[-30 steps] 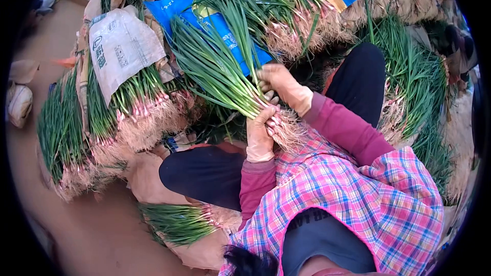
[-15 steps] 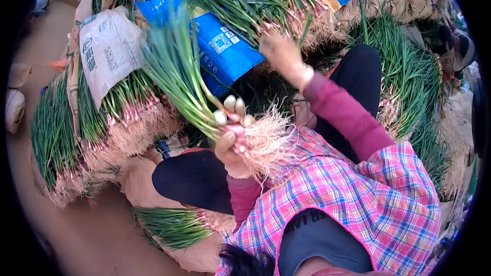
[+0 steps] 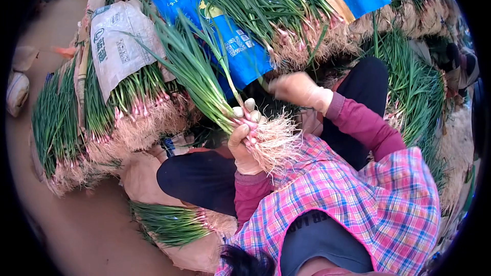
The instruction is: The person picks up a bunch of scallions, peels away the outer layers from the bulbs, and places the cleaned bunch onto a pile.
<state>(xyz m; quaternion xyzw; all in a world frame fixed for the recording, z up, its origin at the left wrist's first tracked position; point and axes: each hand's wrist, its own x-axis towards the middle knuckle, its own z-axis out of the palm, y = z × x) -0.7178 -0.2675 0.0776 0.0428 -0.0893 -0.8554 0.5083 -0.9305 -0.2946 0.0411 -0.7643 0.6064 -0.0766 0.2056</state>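
Note:
My gloved left hand (image 3: 246,140) is closed around a bunch of green onions (image 3: 212,92), just above the pale roots. The leaves point up and left, and the root tangle hangs to the right. One stalk stands slightly apart from the bunch. My gloved right hand (image 3: 299,91) is blurred, its fingers curled together beside the lower corner of a blue printed sack (image 3: 245,53). A pale greenish strip shows at its fingertips, too smeared to name. Above this hand lies a pile of green onions (image 3: 291,15) with roots facing me.
More green onions stand in rows at the left (image 3: 92,117), partly under a white printed sack (image 3: 120,46). Another heap (image 3: 414,87) lies at the right. A small bundle (image 3: 171,222) rests on brown sheeting (image 3: 197,255) near my left knee (image 3: 194,181).
My right hand has come down from the roots of the upper pile toward the held bunch. My left hand and its bunch sit slightly farther right and lower in view.

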